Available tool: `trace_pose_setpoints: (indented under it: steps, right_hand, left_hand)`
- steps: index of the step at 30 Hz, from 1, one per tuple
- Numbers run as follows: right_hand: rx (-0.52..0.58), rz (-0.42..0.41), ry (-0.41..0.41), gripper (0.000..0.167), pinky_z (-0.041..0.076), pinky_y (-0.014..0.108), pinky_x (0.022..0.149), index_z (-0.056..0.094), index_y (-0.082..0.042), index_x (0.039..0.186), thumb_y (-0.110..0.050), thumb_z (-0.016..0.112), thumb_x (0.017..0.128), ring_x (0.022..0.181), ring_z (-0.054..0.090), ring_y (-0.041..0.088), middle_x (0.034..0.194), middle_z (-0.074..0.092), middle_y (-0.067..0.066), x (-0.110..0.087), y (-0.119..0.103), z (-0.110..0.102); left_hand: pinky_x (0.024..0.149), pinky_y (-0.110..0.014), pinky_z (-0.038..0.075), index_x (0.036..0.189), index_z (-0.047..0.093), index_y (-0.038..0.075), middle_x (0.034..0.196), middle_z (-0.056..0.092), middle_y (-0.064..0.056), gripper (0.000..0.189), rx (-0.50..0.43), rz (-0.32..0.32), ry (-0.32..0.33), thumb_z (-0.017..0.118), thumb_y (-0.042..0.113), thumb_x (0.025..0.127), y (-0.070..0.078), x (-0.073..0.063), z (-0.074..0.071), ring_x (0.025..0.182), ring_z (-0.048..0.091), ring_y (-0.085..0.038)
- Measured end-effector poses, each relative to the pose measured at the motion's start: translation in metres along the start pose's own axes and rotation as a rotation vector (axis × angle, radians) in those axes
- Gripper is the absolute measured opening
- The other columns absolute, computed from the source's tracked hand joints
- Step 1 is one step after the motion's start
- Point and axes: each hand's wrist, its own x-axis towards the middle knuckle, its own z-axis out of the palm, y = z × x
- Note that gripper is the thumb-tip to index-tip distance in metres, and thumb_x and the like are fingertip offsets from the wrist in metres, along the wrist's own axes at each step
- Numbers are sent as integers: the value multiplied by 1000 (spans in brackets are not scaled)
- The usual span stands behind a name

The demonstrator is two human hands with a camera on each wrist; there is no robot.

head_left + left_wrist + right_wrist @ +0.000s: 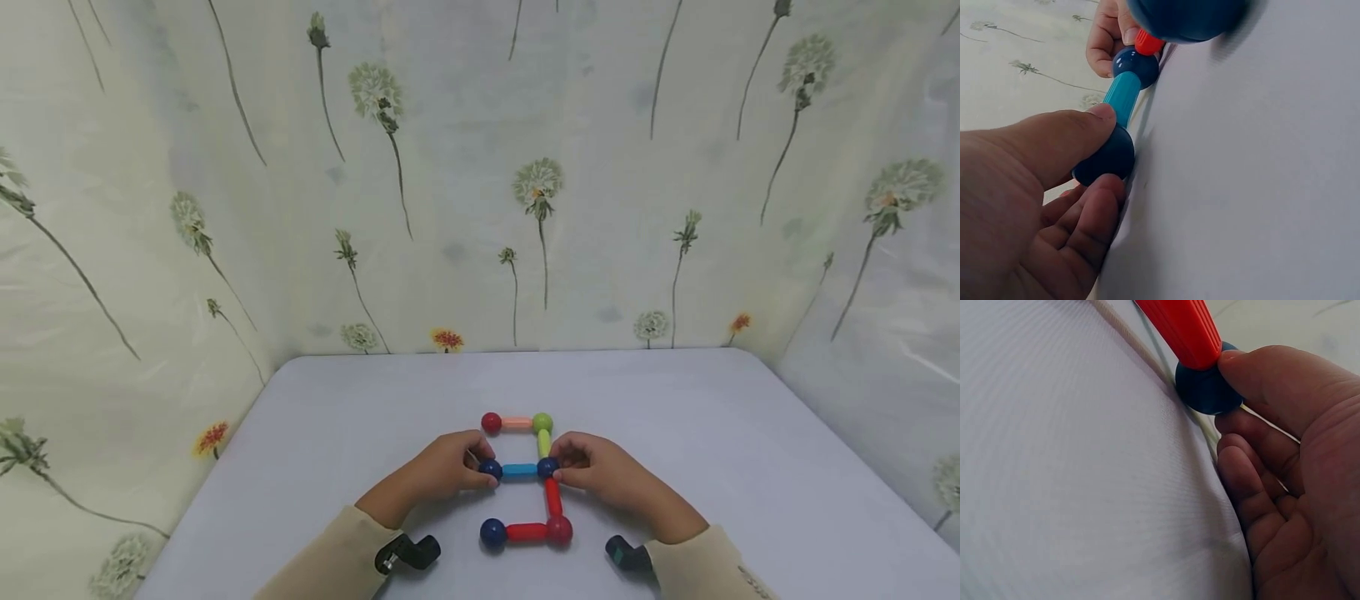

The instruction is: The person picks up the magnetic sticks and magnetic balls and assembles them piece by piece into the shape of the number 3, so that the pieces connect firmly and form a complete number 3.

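A figure of balls and rods lies on the white table. My left hand pinches a dark blue ball between thumb and fingers. With thumb and fingertips, my right hand grips another dark blue ball. A light blue rod joins these two balls. From the right ball, a yellow-green rod runs back to a green ball, and a red rod comes forward to a red ball.
At the back, a salmon rod links the green ball to a red ball. In front, another red rod ends at a dark blue ball. The white table meets a flower-patterned cloth behind.
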Motion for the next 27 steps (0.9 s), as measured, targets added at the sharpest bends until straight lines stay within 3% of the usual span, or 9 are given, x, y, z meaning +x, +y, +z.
trace_pose_setpoints:
  steps: [7, 12, 19, 27]
  right_hand:
    - [4, -13, -6, 26, 56, 34, 92, 68, -18, 114, -24, 80, 93, 99, 62, 18, 105, 69, -2, -1, -4, -1]
    - [22, -5, -10, 26, 56, 39, 93, 68, -16, 115, -24, 80, 93, 99, 61, 19, 105, 68, 0, -3, -4, -1]
    - [29, 51, 30, 21, 54, 48, 104, 70, -22, 119, -30, 72, 100, 110, 62, 17, 115, 70, -5, -1, 2, 0]
    - [68, 37, 23, 22, 55, 42, 96, 70, -21, 120, -35, 66, 103, 105, 63, 18, 115, 70, -2, 4, 8, 1]
  left_hand:
    - [74, -29, 54, 106, 66, 27, 95, 65, 7, 30, 0, 2, 1, 88, 28, 86, -1, 1, 1, 87, 61, -16]
    - [73, -29, 53, 106, 66, 26, 95, 65, 6, 30, -19, 4, -7, 88, 28, 86, -3, 2, 4, 86, 61, -15]
    - [77, -28, 54, 106, 66, 27, 98, 65, 8, 29, -9, 7, -6, 88, 29, 86, -4, 3, 5, 88, 61, -15]
    - [73, -33, 55, 106, 68, 27, 96, 67, 6, 18, -51, -2, -30, 78, 37, 95, -7, -3, -2, 86, 65, -16]
